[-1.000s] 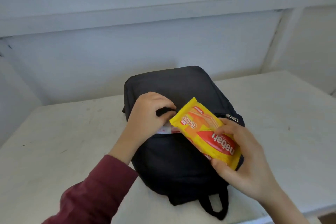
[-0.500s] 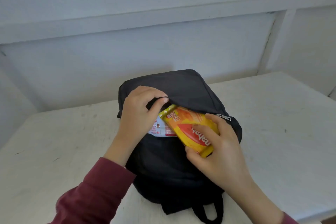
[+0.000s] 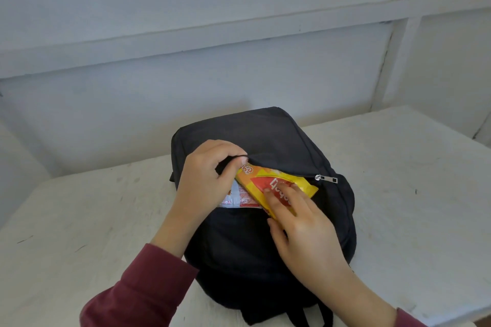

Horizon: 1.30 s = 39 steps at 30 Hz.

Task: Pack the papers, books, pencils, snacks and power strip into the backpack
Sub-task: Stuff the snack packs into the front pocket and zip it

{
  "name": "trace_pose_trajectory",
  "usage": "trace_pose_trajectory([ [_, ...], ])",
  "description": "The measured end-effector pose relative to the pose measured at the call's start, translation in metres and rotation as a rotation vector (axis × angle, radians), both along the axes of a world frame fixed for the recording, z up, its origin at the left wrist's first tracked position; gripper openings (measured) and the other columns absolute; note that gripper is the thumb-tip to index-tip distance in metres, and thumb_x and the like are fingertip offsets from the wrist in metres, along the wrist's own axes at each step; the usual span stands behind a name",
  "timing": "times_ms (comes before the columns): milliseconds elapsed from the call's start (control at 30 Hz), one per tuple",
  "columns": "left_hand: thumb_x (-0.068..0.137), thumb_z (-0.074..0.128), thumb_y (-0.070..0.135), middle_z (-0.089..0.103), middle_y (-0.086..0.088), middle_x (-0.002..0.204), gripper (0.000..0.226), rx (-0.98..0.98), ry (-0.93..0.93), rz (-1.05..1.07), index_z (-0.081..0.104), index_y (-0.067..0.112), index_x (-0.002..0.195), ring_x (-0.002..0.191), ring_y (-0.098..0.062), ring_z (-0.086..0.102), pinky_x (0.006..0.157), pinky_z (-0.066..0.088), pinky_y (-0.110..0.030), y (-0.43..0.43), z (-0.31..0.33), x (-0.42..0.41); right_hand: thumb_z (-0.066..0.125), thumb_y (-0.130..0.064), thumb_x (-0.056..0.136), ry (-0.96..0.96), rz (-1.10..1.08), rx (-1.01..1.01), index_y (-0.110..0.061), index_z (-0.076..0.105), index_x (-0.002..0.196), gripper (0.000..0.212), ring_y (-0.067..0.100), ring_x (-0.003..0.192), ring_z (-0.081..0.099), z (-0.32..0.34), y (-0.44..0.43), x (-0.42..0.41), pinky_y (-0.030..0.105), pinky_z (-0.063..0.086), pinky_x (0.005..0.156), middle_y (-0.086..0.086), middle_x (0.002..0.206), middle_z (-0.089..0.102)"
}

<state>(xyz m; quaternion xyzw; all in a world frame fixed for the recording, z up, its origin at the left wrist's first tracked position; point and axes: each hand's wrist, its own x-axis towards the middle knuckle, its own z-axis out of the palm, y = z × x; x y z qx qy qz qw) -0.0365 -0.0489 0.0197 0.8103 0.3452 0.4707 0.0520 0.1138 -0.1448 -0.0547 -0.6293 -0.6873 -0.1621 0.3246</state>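
A black backpack (image 3: 271,138) lies flat on the white table (image 3: 79,220), its front pocket unzipped. My left hand (image 3: 204,180) pinches the upper edge of the pocket opening and lifts it. A yellow and orange snack packet (image 3: 268,180) sits partly inside the pocket, its far end under the flap. My right hand (image 3: 300,225) holds the packet's near end, fingers on top and thumb below. A white and red snack wrapper (image 3: 239,198) shows inside the pocket beside my left hand. A silver zipper pull (image 3: 326,178) rests at the pocket's right end.
A pale blue wall (image 3: 239,34) with a ledge stands right behind the table. The backpack's straps (image 3: 313,313) hang toward the table's near edge. Bare tabletop lies to the left and right of the bag.
My right hand has pushed the yellow packet from above the bag deeper into the front pocket. My left hand keeps lifting the pocket's edge.
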Motion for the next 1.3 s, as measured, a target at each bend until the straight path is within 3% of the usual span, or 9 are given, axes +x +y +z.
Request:
trace_pose_trajectory([
  [167, 0.082, 0.062, 0.018, 0.062, 0.014, 0.089, 0.012, 0.012, 0.005, 0.018, 0.072, 0.012, 0.087, 0.090, -0.001, 0.057, 0.081, 0.041, -0.007, 0.003, 0.000, -0.001, 0.077, -0.008, 0.073, -0.067, 0.090, 0.046, -0.009, 0.066, 0.118, 0.046, 0.035, 0.114, 0.058, -0.003, 0.014, 0.003, 0.037, 0.051, 0.086, 0.011, 0.120, 0.065],
  [300, 0.081, 0.064, 0.014, 0.063, 0.013, 0.086, 0.009, 0.022, -0.032, 0.011, 0.072, 0.011, 0.085, 0.087, -0.002, 0.058, 0.079, 0.045, -0.012, 0.003, 0.002, 0.001, 0.042, -0.015, 0.085, -0.112, 0.164, 0.078, -0.008, 0.065, 0.118, 0.041, 0.033, 0.116, 0.057, 0.004, 0.021, 0.005, 0.035, 0.048, 0.091, 0.010, 0.121, 0.064],
  [433, 0.083, 0.059, 0.020, 0.063, 0.014, 0.085, 0.015, 0.039, -0.032, -0.010, 0.072, 0.012, 0.084, 0.086, 0.000, 0.058, 0.079, 0.045, -0.012, 0.003, 0.001, 0.002, 0.038, -0.012, 0.086, -0.116, 0.234, 0.091, -0.008, 0.066, 0.116, 0.041, 0.027, 0.115, 0.059, 0.010, 0.032, 0.010, 0.033, 0.045, 0.097, 0.009, 0.120, 0.065],
  [667, 0.081, 0.063, 0.019, 0.063, 0.017, 0.087, 0.012, -0.029, -0.019, 0.003, 0.073, 0.015, 0.087, 0.090, -0.001, 0.058, 0.080, 0.045, -0.012, 0.003, 0.000, -0.001, 0.052, -0.008, 0.086, 0.014, 0.086, 0.304, -0.010, 0.074, 0.093, 0.023, 0.025, 0.080, 0.063, 0.001, 0.030, 0.023, 0.036, 0.051, 0.067, 0.004, 0.093, 0.070],
  [767, 0.082, 0.063, 0.023, 0.063, 0.018, 0.094, 0.016, -0.058, 0.019, -0.032, 0.073, 0.018, 0.093, 0.096, 0.002, 0.057, 0.084, 0.045, -0.013, 0.001, -0.003, -0.003, 0.051, -0.013, 0.085, -0.030, -0.024, 0.282, -0.016, 0.076, 0.092, 0.025, 0.025, 0.077, 0.060, -0.002, 0.022, 0.030, 0.034, 0.044, 0.070, -0.001, 0.092, 0.072],
  [867, 0.082, 0.061, 0.027, 0.062, 0.021, 0.104, 0.023, -0.089, 0.094, -0.064, 0.071, 0.023, 0.102, 0.105, 0.007, 0.053, 0.092, 0.043, -0.014, -0.001, -0.009, -0.005, 0.050, -0.018, 0.083, -0.044, -0.064, 0.228, -0.017, 0.075, 0.096, 0.029, 0.022, 0.080, 0.059, -0.002, 0.012, 0.030, 0.030, 0.035, 0.073, -0.004, 0.098, 0.072],
  [967, 0.075, 0.064, 0.041, 0.058, 0.023, 0.117, 0.035, -0.150, 0.166, -0.102, 0.067, 0.033, 0.110, 0.118, 0.009, 0.045, 0.102, 0.030, -0.010, -0.003, -0.014, -0.007, 0.051, -0.019, 0.082, -0.006, -0.042, 0.191, -0.016, 0.073, 0.104, 0.031, 0.017, 0.091, 0.056, -0.003, 0.001, 0.026, 0.030, 0.036, 0.080, -0.003, 0.106, 0.071],
  [1100, 0.063, 0.062, 0.063, 0.043, 0.026, 0.133, 0.062, -0.184, 0.317, -0.123, 0.056, 0.042, 0.121, 0.130, 0.007, 0.029, 0.108, 0.016, -0.022, -0.006, -0.021, -0.009, 0.052, -0.026, 0.084, 0.025, 0.025, 0.144, -0.017, 0.071, 0.109, 0.033, 0.014, 0.104, 0.059, -0.004, -0.015, 0.016, 0.031, 0.038, 0.090, -0.005, 0.111, 0.069],
  [1300, 0.070, 0.066, 0.043, 0.055, 0.012, 0.129, 0.048, -0.053, 0.362, -0.045, 0.064, 0.030, 0.116, 0.126, -0.004, 0.041, 0.106, 0.022, -0.029, -0.009, -0.020, 0.000, 0.044, -0.039, 0.088, 0.000, 0.014, -0.062, -0.018, 0.062, 0.124, 0.045, 0.018, 0.123, 0.052, -0.006, -0.013, 0.017, 0.040, 0.030, 0.107, -0.003, 0.124, 0.063],
])
